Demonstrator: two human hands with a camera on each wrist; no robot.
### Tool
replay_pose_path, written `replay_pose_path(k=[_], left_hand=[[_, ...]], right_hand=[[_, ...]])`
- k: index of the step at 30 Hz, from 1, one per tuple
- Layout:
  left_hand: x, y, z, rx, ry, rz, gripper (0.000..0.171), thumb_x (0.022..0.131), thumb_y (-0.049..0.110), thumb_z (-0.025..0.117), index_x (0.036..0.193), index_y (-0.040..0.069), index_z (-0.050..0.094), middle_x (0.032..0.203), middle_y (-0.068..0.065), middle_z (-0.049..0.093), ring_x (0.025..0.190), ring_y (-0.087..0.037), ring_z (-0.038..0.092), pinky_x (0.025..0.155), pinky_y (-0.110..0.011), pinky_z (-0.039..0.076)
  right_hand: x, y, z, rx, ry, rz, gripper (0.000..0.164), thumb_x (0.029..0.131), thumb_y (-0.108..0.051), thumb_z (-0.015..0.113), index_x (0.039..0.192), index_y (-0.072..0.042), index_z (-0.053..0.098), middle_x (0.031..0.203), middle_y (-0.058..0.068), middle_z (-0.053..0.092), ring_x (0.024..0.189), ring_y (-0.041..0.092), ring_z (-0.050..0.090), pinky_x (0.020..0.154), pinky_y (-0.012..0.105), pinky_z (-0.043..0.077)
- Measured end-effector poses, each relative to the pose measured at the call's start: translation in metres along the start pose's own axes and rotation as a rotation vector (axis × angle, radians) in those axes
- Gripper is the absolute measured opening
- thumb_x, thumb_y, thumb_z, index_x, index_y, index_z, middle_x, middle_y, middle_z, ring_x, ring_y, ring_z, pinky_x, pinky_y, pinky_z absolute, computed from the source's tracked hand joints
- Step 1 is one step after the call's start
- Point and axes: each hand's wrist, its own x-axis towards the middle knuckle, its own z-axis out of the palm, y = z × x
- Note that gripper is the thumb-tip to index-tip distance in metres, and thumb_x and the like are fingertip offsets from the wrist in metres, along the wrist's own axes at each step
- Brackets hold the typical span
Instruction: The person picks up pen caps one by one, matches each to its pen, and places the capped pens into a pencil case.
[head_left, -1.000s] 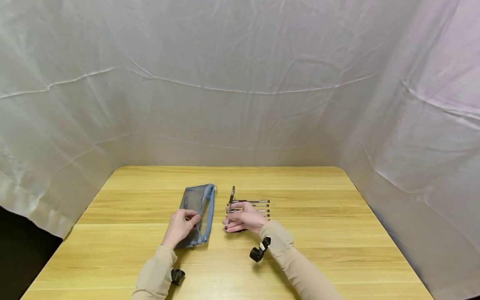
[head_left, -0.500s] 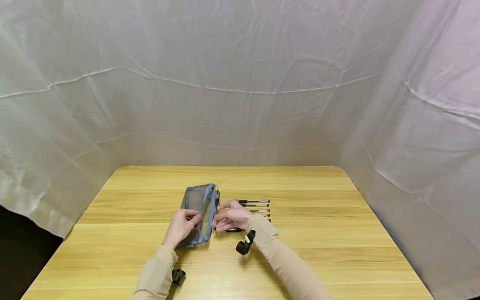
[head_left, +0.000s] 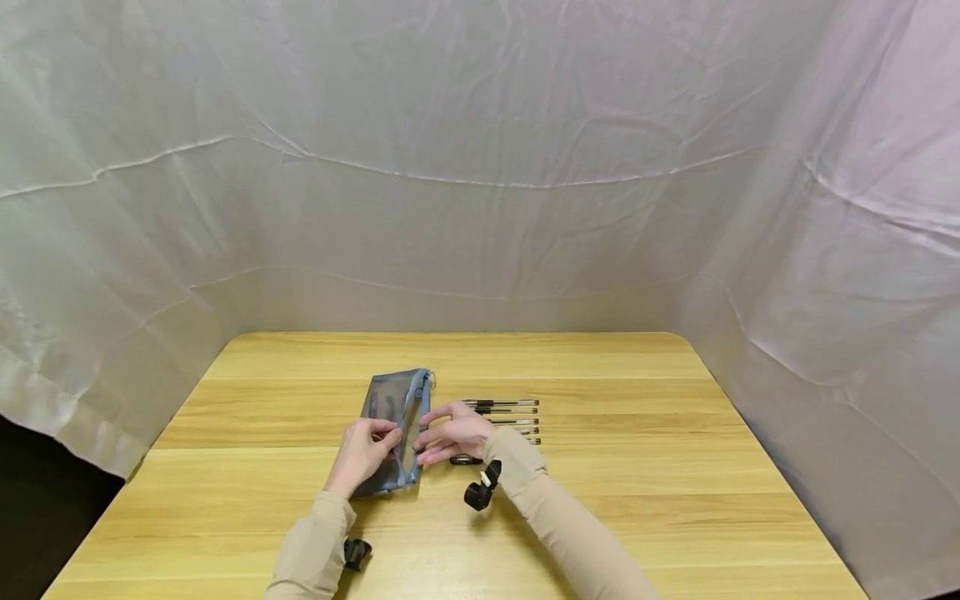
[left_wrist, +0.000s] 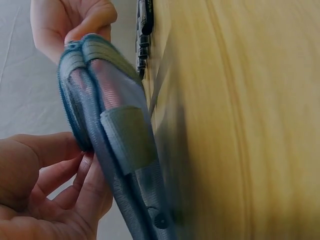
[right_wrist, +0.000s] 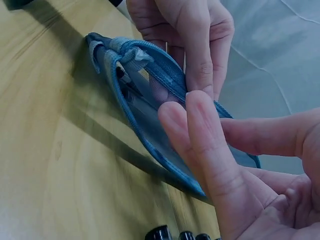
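A blue mesh zip pouch (head_left: 386,388) lies at centre left of the table, its zip side spread toward the right. My left hand (head_left: 358,454) pinches one zip edge between thumb and fingers. At the mouth, my right hand (head_left: 456,433) has extended fingers, with no pen visible in it. In the right wrist view, those fingertips (right_wrist: 202,107) overlap the blue zip rim (right_wrist: 131,117). Dark shapes show through the mesh, too blurred to name for sure. Several black-and-clear pens (head_left: 517,402) lie in a row beside the right hand, partly hidden by it.
The wooden table (head_left: 637,500) carries the pouch and pens. Pale fabric (head_left: 480,233) hangs behind it and along both sides. A black wrist camera (head_left: 480,492) sits by the right sleeve, another (head_left: 357,552) by the left.
My right hand has moved left to the pouch with a pen, which has now gone from sight at the opening. The left hand has kept its pinch on the edge.
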Motion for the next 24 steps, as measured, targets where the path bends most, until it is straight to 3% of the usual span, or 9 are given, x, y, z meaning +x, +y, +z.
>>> replay_pose_path(k=[5,11,19,24], left_hand=[[0.000,0.001,-0.001,0.001,0.003,-0.002,0.019,0.092,0.004,0.067,0.105,-0.007,0.075,0.086,-0.015,0.074,0.067,-0.017,0.069,0.059,-0.023,0.058],[-0.001,0.001,-0.001,-0.001,0.007,-0.003,0.019,0.092,0.004,0.067,0.106,-0.007,0.074,0.085,-0.014,0.074,0.067,-0.017,0.069,0.060,-0.023,0.059],[-0.001,0.000,0.000,-0.008,0.010,-0.002,0.019,0.091,0.003,0.068,0.106,-0.008,0.074,0.085,-0.014,0.073,0.066,-0.016,0.068,0.058,-0.021,0.058],[-0.001,0.001,0.000,-0.018,0.005,-0.003,0.019,0.092,0.003,0.067,0.106,-0.008,0.074,0.085,-0.015,0.074,0.066,-0.017,0.069,0.059,-0.022,0.059]], right_hand=[[-0.011,0.005,-0.008,-0.015,-0.016,-0.037,0.047,0.095,0.001,0.061,0.140,0.008,0.047,0.115,0.029,0.071,0.077,0.023,0.077,0.072,0.030,0.064],[-0.035,0.015,-0.026,-0.066,-0.032,-0.129,0.048,0.097,-0.005,0.061,0.140,0.011,0.048,0.118,0.032,0.069,0.082,0.022,0.077,0.080,0.039,0.064],[-0.065,0.030,-0.057,-0.196,0.068,-0.229,0.042,0.093,-0.010,0.070,0.128,0.009,0.059,0.113,0.027,0.071,0.075,0.015,0.073,0.066,0.028,0.063],[-0.084,0.038,-0.078,-0.272,0.088,-0.288,0.038,0.093,-0.007,0.067,0.125,0.013,0.058,0.109,0.031,0.067,0.069,0.012,0.067,0.060,0.024,0.060]])
